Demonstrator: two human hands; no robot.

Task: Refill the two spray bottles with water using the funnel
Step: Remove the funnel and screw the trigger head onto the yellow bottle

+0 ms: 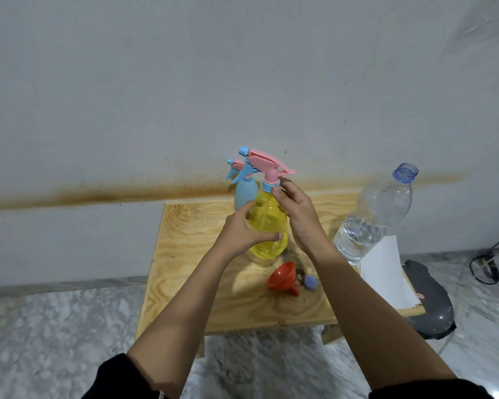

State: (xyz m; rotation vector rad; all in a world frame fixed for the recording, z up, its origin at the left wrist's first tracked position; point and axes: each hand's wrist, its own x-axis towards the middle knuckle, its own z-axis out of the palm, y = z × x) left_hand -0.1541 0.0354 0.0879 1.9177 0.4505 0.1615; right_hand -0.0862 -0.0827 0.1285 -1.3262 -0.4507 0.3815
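My left hand (239, 231) grips the yellow bottle (267, 226) upright on the table (190, 254); my right hand (297, 214) pinches its collar (270, 186). I see the blue bottle (244, 194) just behind, the funnel (283, 276) on its side nearer me.

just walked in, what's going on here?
The left hand grips the yellow spray bottle by its body; the right hand pinches its blue collar, trigger head still on. The blue spray bottle stands behind it. The red funnel lies on the wooden table; the uncapped water bottle stands to the right, partly full.
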